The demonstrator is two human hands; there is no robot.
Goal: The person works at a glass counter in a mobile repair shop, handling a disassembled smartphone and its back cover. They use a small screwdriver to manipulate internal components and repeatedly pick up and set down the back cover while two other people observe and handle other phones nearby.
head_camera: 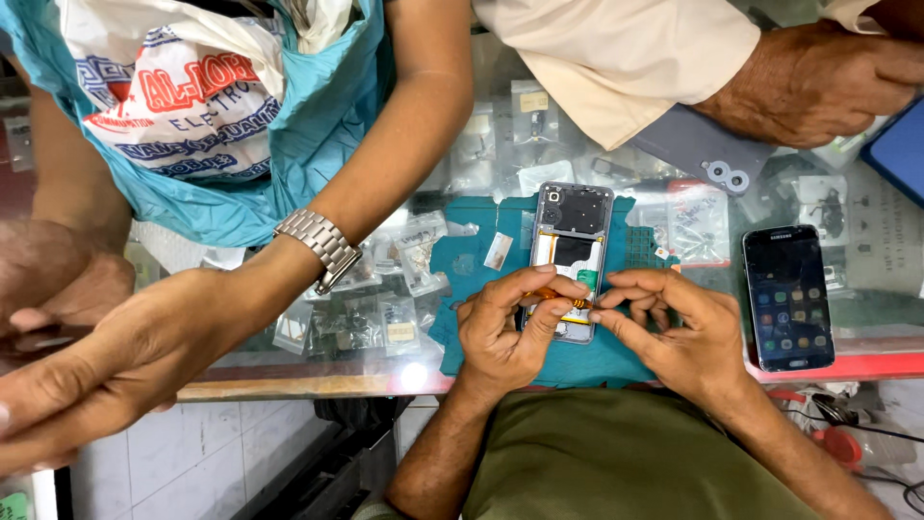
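Phone with its back removed lies on the teal mat; your left hand and right hand both pinch closed on one orange tool above it.

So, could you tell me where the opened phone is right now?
In the head view, the opened phone lies centre on the teal mat, under both hands, left of the dark-screened phone.

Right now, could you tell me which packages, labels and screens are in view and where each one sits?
Smartphone: right on the glass counter, dark lit screen with small icons.
Plastic carrier bag: upper left, white, red and blue print, teal lining.
Small clear packets: under the glass, centre-left, some with pale labels.
Opened phone: centre, on teal mat, no screen showing.
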